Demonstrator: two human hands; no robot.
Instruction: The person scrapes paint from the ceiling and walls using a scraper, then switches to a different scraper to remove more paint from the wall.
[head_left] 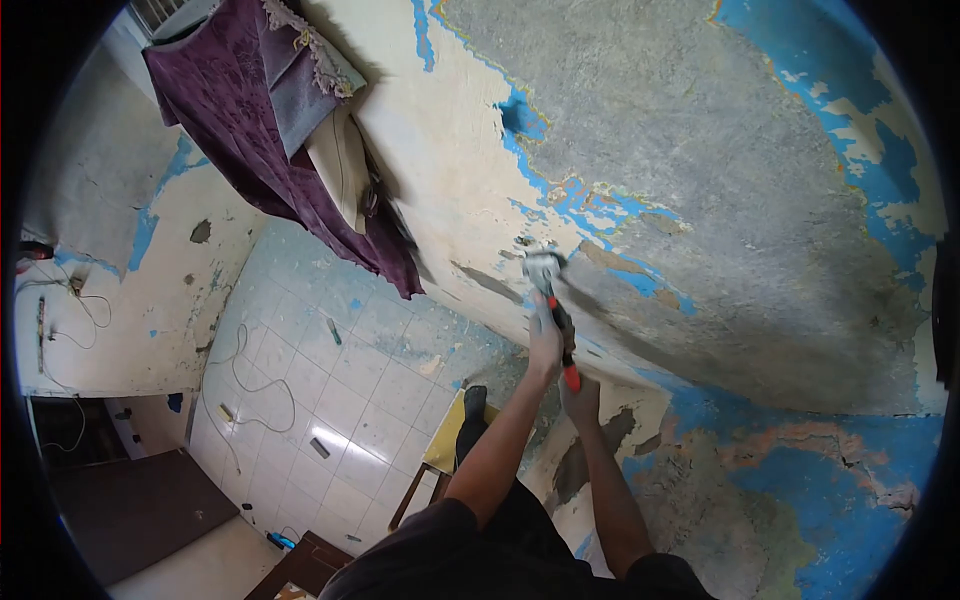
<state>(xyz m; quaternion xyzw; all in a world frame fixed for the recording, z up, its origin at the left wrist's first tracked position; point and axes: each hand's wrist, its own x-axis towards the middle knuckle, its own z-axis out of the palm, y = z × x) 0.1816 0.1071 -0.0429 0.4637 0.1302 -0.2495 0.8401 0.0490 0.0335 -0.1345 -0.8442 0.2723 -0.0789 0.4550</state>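
A paint scraper (543, 266) with a wide metal head and a red and black handle lies against the wall. My left hand (545, 338) is wrapped round the upper handle, close behind the head. Lower down, my right hand (580, 403) is closed on the red end of the same handle. Around the blade, the wall (460, 170) shows cream paint, ragged blue patches (600, 212) and bare grey plaster (680, 130). Part of the handle is hidden by my fingers.
My foot (475, 400) is on a yellow-topped stool or chair (443, 445) above the tiled floor (345, 405). A purple cloth (225, 130) hangs on the wall at upper left. A cable (265, 425), a green-handled tool (334, 332) and paint flakes lie on the floor.
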